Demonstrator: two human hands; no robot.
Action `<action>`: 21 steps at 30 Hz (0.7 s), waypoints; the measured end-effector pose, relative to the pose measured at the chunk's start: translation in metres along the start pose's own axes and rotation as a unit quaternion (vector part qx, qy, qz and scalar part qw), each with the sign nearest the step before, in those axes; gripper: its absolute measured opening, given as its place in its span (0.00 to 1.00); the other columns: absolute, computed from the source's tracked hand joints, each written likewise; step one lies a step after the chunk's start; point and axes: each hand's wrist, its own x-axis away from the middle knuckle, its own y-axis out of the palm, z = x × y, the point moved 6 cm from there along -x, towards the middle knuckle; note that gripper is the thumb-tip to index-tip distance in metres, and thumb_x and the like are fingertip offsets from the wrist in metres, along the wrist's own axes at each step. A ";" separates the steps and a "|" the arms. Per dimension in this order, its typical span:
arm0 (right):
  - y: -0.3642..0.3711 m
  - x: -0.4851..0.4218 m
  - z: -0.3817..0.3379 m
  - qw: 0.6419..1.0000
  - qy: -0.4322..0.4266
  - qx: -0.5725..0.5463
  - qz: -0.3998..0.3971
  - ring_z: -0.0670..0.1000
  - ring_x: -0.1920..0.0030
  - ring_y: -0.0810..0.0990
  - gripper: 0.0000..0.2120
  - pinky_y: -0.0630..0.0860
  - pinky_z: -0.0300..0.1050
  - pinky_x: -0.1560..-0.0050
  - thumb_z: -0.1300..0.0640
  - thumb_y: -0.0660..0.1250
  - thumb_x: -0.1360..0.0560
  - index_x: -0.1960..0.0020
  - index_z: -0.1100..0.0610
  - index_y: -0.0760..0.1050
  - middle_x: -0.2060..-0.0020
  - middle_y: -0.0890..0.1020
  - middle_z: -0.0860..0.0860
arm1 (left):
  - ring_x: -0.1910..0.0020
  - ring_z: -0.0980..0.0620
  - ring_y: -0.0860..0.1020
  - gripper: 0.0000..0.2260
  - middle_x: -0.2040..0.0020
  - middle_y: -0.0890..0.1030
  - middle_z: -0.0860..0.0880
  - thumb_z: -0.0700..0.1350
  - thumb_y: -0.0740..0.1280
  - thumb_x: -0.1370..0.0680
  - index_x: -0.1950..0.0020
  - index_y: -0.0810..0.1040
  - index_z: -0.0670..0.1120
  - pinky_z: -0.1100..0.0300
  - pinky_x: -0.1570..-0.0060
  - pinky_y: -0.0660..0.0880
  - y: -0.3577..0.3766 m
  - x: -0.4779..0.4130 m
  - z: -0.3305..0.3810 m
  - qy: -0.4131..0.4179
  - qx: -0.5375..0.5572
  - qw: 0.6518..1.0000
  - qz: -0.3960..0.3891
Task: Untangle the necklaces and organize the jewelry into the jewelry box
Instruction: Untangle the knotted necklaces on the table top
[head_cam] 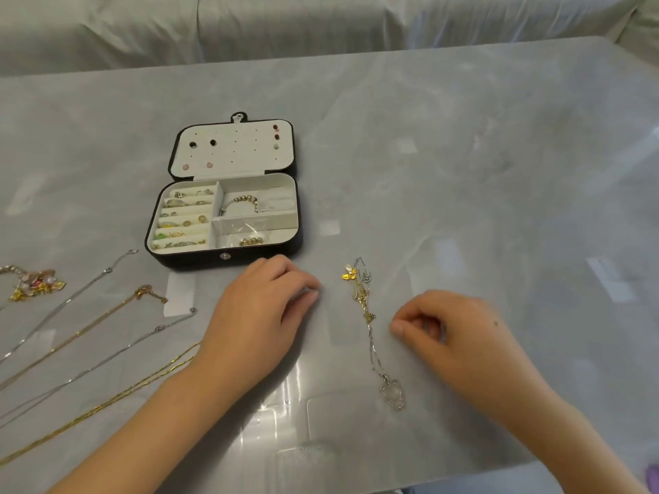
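Observation:
A black jewelry box (185, 256) lies open at the table's middle left, rings in its left rows, bead bracelets in its right compartments, ear studs on the lid. A tangled gold and silver necklace bundle (363, 301) lies between my hands, with a gold flower charm at its top and a silver loop pendant (393, 395) at its bottom. My left hand (260, 315) hovers just left of the bundle, fingers loosely curled, holding nothing. My right hand (460, 333) sits right of it with thumb and fingertips drawn together; I see no chain in them.
Several straightened chains, silver and gold, lie side by side at the left (89, 336). A charm bracelet cluster (34, 283) sits at the far left edge. The grey marble table (463, 172) has a cloth-covered sofa behind it.

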 end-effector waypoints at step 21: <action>0.015 -0.027 -0.015 0.997 -0.048 0.052 -0.006 0.41 0.59 0.71 0.04 0.64 0.31 0.59 0.48 0.69 0.30 0.61 0.45 0.76 0.65 0.76 0.42 | 0.66 0.56 0.72 0.04 0.65 0.75 0.54 0.41 0.73 0.29 0.62 0.79 0.46 0.69 0.64 0.66 -0.015 0.013 -0.019 -0.080 -0.009 0.994 -0.074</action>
